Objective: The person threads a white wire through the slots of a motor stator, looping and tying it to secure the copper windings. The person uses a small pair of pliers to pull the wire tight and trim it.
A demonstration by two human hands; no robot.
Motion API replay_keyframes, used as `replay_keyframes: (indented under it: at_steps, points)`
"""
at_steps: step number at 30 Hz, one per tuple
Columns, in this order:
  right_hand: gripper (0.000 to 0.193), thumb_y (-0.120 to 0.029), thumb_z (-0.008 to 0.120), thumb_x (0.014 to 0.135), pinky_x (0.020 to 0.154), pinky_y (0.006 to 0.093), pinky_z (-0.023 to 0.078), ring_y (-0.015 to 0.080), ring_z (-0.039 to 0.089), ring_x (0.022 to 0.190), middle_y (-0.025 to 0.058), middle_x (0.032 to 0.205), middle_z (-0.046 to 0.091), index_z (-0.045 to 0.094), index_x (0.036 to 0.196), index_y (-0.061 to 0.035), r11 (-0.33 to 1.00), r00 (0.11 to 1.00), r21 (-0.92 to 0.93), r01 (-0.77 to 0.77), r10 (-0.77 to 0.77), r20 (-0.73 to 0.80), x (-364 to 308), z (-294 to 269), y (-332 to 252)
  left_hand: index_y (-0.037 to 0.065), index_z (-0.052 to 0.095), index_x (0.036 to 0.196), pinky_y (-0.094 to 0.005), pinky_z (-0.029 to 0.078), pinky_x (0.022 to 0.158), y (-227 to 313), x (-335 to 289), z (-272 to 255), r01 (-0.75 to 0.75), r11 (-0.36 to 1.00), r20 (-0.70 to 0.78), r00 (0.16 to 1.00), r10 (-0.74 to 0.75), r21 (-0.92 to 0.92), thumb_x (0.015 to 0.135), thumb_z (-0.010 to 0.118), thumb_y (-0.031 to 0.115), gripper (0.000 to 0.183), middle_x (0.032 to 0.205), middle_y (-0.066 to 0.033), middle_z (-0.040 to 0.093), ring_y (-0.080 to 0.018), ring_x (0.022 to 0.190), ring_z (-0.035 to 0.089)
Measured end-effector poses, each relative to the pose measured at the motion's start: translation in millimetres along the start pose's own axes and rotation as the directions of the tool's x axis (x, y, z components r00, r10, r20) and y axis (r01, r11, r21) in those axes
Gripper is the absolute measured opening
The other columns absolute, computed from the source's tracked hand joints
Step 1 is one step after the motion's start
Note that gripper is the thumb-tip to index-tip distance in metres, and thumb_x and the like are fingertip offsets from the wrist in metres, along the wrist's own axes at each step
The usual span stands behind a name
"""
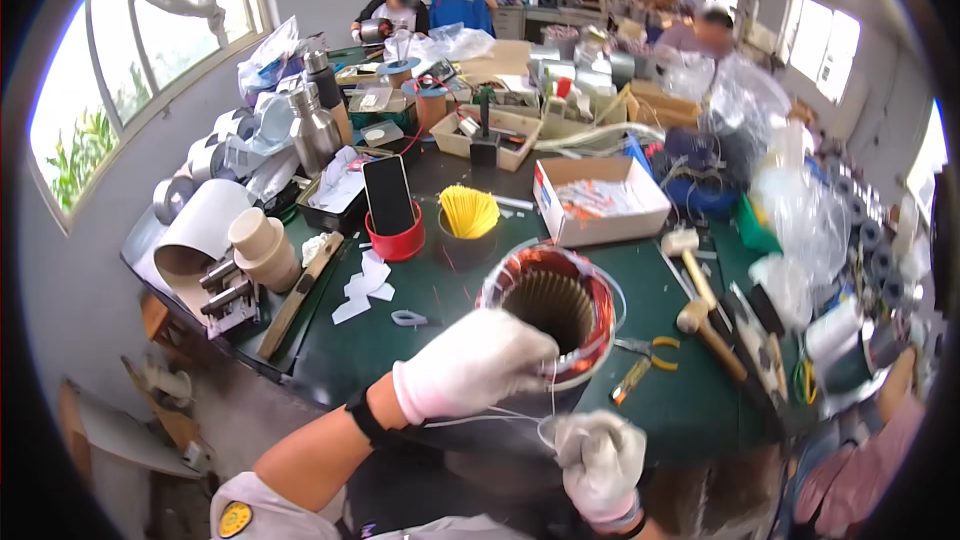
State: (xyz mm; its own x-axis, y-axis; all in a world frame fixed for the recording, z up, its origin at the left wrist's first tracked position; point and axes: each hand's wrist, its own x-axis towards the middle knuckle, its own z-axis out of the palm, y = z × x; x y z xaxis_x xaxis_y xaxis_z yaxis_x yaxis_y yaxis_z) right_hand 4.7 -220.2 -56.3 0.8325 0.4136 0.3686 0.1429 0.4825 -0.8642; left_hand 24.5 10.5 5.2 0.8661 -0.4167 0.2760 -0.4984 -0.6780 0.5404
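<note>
A motor stator point(548, 302) with a ribbed bore and copper windings stands upright at the green table's near edge. My left hand point(475, 360), in a white glove, reaches across its near left rim, the fingers pinched on a thin white lacing cord point(480, 423). Below and to the right, my gloved right hand point(600, 460) is closed on the same cord in front of the stator. Between the hands the cord runs taut, and a loose length trails left under my left wrist. Pliers with yellow handles point(662, 352) and an orange utility knife point(630, 380) lie right of the stator.
Mallets point(712, 325) lie on the right. Behind stand a yellow bundle of paper strips point(468, 212), a phone point(388, 197) in a red holder, and an open white box point(600, 202). A wooden stick point(300, 295) lies left. Other people sit farther back, and a pink sleeve point(865, 465) shows at right.
</note>
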Motion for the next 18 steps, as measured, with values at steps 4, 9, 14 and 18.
replay_keyframes:
  at_steps: [4,9,14,18]
  points:
    - [0.023,-0.013,0.065,0.102,0.059,0.0295,0.055,0.0154,0.068,0.058,0.0105,0.069,0.073,0.069,0.091,0.0066,0.98,0.982,-0.198,0.021,0.017,0.189,30,17,-37,-0.001,0.071,0.101,-0.0479,0.053,0.073,-20,-12,-1,-0.104,0.994,-0.191,0.976,0.104,0.011,0.08,0.084,0.021,0.033,0.086,-0.0174,0.071,-0.0424,0.084,0.069]
    - [0.018,-0.008,0.06,0.099,0.061,0.0336,0.054,0.025,0.069,0.06,0.0119,0.071,0.071,0.068,0.087,0.0027,0.902,0.997,-0.431,0.037,-0.006,0.072,14,11,-23,0.001,0.072,0.109,-0.047,0.054,0.076,-3,-2,5,-0.195,0.98,-0.115,0.974,0.198,0.036,0.078,0.086,0.02,0.039,0.093,-0.0155,0.073,-0.0397,0.088,0.07]
    - [0.015,-0.018,0.072,0.094,0.081,0.0432,0.054,0.0318,0.07,0.09,0.0111,0.102,0.073,0.071,0.101,-0.0054,0.671,0.909,-0.628,0.393,-0.179,0.377,9,13,-13,0.004,0.074,0.106,-0.0437,0.054,0.087,-2,-17,19,-0.102,0.974,-0.281,0.946,0.158,0.205,0.07,0.092,0.014,0.041,0.099,-0.0103,0.072,-0.0337,0.097,0.069]
    - [0.037,-0.028,0.077,0.088,0.1,0.0482,0.052,0.0301,0.066,0.118,0.014,0.136,0.066,0.068,0.118,-0.0086,0.339,0.839,-0.774,0.535,-0.107,0.533,-20,11,-61,0.003,0.073,0.107,-0.0435,0.054,0.091,-1,-24,10,-0.099,0.951,-0.279,0.943,0.184,0.292,0.069,0.091,0.009,0.042,0.105,-0.0117,0.071,-0.0335,0.102,0.067]
